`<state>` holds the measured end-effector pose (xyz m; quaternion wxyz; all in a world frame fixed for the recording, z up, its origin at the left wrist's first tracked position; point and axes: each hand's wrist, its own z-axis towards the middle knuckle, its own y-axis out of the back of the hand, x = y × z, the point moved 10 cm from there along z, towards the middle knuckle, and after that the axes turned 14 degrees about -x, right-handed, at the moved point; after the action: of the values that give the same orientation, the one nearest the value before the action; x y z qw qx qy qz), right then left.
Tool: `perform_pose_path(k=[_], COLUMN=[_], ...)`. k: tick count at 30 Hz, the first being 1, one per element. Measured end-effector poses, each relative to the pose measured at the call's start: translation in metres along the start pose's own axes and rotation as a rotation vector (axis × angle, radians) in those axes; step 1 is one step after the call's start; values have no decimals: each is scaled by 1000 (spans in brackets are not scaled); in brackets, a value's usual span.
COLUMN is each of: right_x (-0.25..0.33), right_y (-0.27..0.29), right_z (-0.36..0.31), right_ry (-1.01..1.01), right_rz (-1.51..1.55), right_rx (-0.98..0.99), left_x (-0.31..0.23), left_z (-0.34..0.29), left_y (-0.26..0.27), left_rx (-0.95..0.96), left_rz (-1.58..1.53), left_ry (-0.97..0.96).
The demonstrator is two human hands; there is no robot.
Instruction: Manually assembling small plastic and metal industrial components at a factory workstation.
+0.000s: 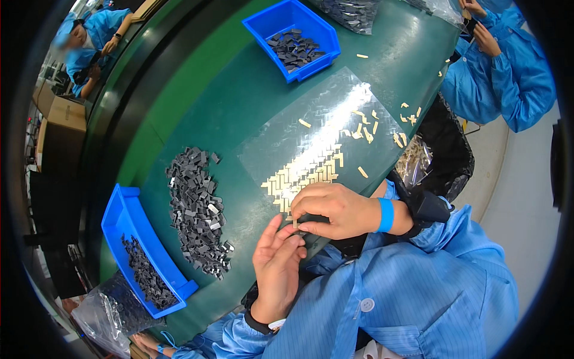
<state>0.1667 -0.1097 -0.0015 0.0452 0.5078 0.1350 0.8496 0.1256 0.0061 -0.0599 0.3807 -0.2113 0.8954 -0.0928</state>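
My right hand (338, 209), with a blue band at its wrist, pinches a small tan strip (295, 223) between thumb and fingertips. Just below it, my left hand (278, 269) is turned palm up, thumb pressed to curled fingers; whatever lies between them is too small to make out. The fingertips of both hands nearly meet. Beyond them, a clear plastic sheet (263, 149) lies on the green table. Short tan pieces (305, 173) are set on it in a zigzag pattern, partly hidden by glare and my right hand. Loose tan pieces (366, 128) are scattered near its right edge.
A heap of small dark grey blocks (194, 209) lies left of the sheet. Blue bins with dark parts stand at the far side (332, 45) and lower left (110, 224). A black-lined container (457, 155) is beside the table's right edge. Co-workers in blue sit at upper right and upper left.
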Motion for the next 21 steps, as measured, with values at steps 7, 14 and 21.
perform_pose_path(k=[7,14,21], right_x=[-1,-4,-42], right_y=[-3,-3,18], right_z=[0,1,0], right_ry=[-9,-42,-400], right_rz=[-9,-38,295], right_rx=[19,-6,-241], left_x=[9,5,7], left_z=[11,12,10], left_y=[-7,-9,-2], left_rx=[67,66,25], left_rz=[99,115,199], left_ry=[6,-107,-73])
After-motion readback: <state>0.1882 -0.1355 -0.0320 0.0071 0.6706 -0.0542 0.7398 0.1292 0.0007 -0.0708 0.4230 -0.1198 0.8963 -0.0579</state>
